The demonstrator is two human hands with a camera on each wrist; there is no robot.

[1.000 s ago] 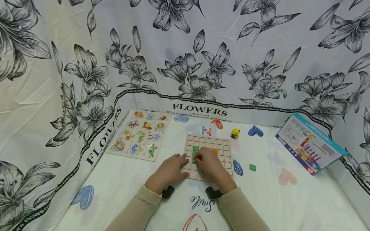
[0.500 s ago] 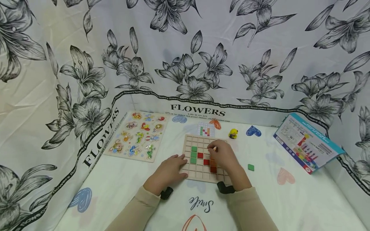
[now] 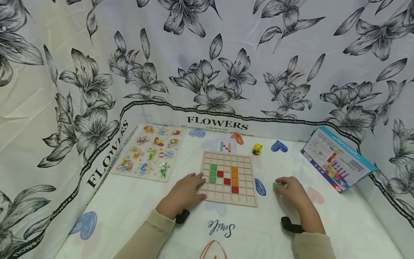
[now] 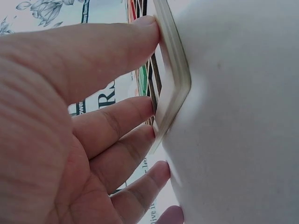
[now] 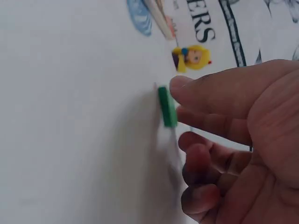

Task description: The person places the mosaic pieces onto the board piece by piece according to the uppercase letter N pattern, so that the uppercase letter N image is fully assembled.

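A square wooden grid board [image 3: 210, 196] lies in front of me. It bears a column of green tiles [image 3: 213, 172], a diagonal of red tiles [image 3: 227, 181] and a column of orange tiles [image 3: 234, 175]. My left hand [image 3: 185, 190] rests at the board's left side with fingers extended; in the left wrist view its thumb and fingertips touch the edge near a corner. Away to the right, my right hand [image 3: 291, 192] reaches down to a loose green tile [image 5: 167, 106] on the cloth. Thumb and index fingertips are right at the tile, slightly apart, with the other fingers loosely bent.
Behind the board lies a small pattern card [image 3: 226, 144] with coloured squares. A yellow toy figure [image 3: 257, 149] stands to its right. A wooden animal puzzle [image 3: 148, 153] is at the left, and a printed box [image 3: 336, 160] stands at the right. A flower-patterned curtain [image 3: 220, 82] encloses the back.
My right hand has left the grid board and moved right to the loose green tile, uncovering the orange and red tiles. My left hand stays at the board's edge.
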